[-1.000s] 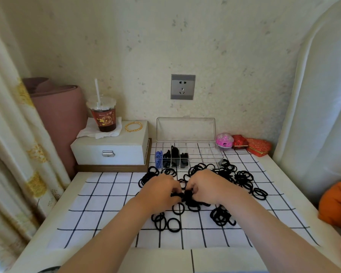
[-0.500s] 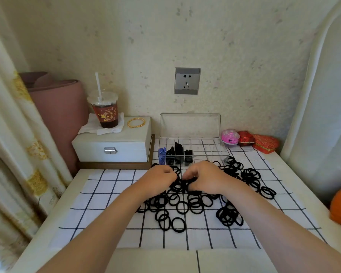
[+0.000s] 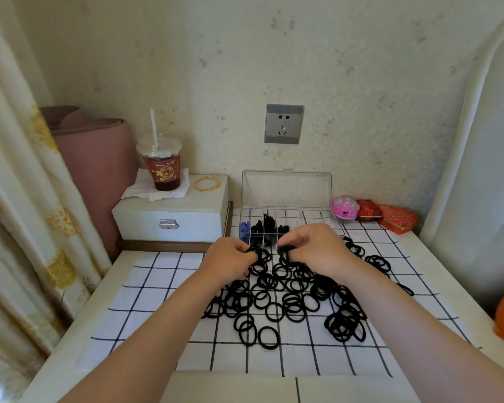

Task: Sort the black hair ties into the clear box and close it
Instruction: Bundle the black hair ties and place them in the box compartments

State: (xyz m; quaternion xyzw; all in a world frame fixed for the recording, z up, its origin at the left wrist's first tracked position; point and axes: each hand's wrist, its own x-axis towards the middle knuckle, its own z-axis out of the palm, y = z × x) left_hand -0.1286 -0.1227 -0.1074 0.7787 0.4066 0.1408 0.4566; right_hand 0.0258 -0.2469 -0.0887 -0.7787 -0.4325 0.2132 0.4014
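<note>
Both left hand [image 3: 230, 261] and right hand [image 3: 314, 248] pinched black hair ties [image 3: 342, 322] just before the clear box [image 3: 285, 189]; cup [image 3: 162, 170] label unreadable

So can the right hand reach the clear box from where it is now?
Probably yes. The right hand, pinching black hair ties, sits just in front of the clear box, whose lid stands open. Nothing lies between them.

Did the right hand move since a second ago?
Yes. The right hand went forward toward the clear box, gripping black hair ties, and now overlaps its front edge.
</note>
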